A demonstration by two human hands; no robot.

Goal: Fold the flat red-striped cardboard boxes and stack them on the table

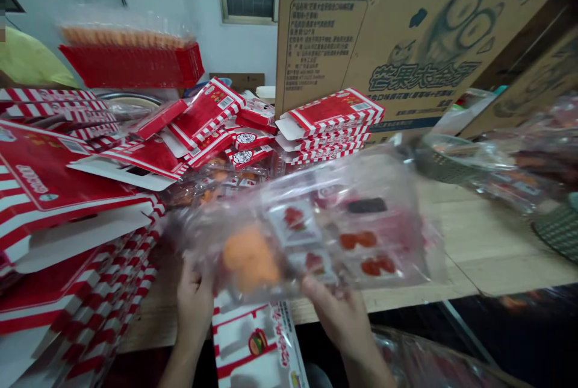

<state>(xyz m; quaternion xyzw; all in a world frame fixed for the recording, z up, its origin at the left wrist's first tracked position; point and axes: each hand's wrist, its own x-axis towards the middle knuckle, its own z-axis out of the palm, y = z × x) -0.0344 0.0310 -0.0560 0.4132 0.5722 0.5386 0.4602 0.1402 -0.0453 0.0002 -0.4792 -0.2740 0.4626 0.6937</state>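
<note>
A clear plastic pack of candy [253, 255] hangs tilted in front of me, blurred by motion. In it show an orange piece, small white sachets with a red print, and red and dark pieces. My right hand [334, 309] grips its lower edge, thumb on the front and fingers hidden behind. At the pack's left end my left hand [194, 297] is closed round the edge, its fingers partly hidden. Below the pack, between my forearms, is a red and white carton [257, 346] with a burger picture.
Stacked red striped cartons [67, 195] fill the left, one with its flap raised. More cartons [334, 117] lie in a pile before a large cardboard box [329, 44]. Green baskets [447, 159] and plastic-wrapped packs [515, 189] stand at the right of the wooden table [487, 249].
</note>
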